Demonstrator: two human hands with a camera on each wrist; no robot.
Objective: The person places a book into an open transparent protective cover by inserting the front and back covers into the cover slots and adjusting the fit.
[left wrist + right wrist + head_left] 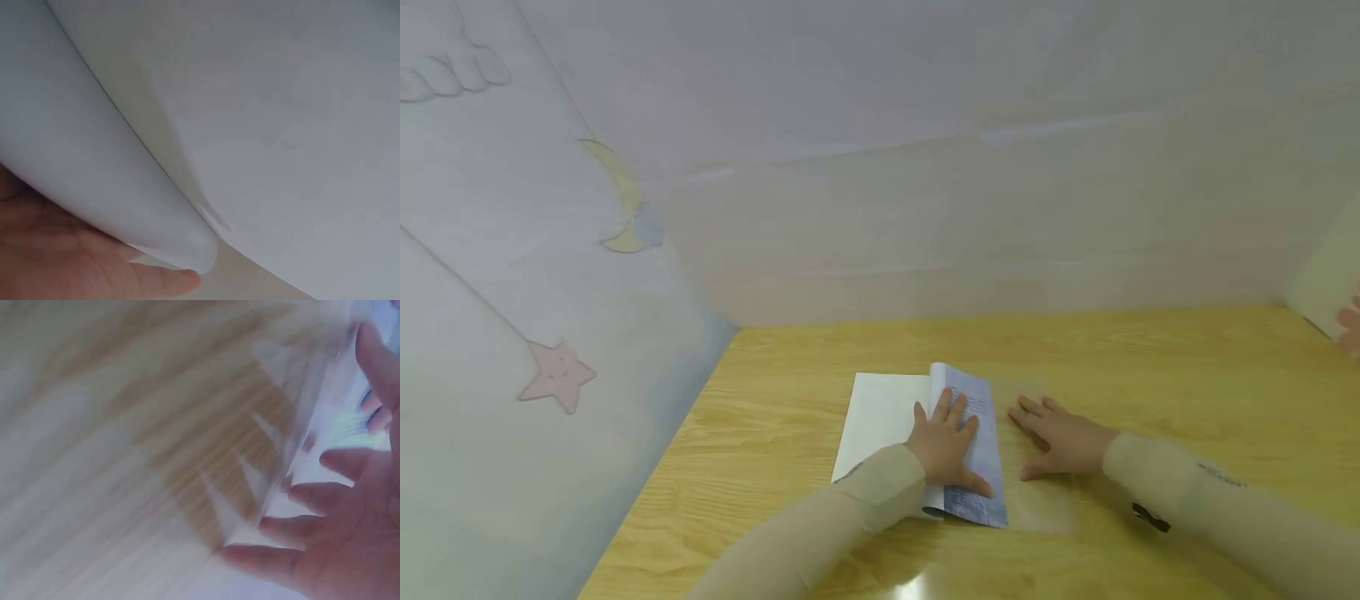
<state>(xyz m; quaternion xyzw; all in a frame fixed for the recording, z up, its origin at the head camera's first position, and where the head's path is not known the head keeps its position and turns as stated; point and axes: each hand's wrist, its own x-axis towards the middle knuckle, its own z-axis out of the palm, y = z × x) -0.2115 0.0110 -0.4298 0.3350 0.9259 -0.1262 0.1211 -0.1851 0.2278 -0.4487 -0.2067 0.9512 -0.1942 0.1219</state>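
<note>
A thin booklet lies on the table, its white page [880,408] flat at the left. A bluish-purple printed leaf [983,450] curls over its right part. My left hand [942,446] rests on this leaf with fingers spread. In the left wrist view, the hand [75,262] is beside the curled white paper [106,150]. To the right of the booklet lies a clear plastic sheet [1041,512], barely visible against the wood. My right hand [1067,437], fingers extended, is at this sheet. The right wrist view shows its fingertips [281,528] along the clear film's edge.
The wood-grain table [760,433] extends around the booklet and meets a pale back wall [962,233]. A left wall [475,333] carries a pink star and a moon. A small black item [1150,517] is at the right sleeve.
</note>
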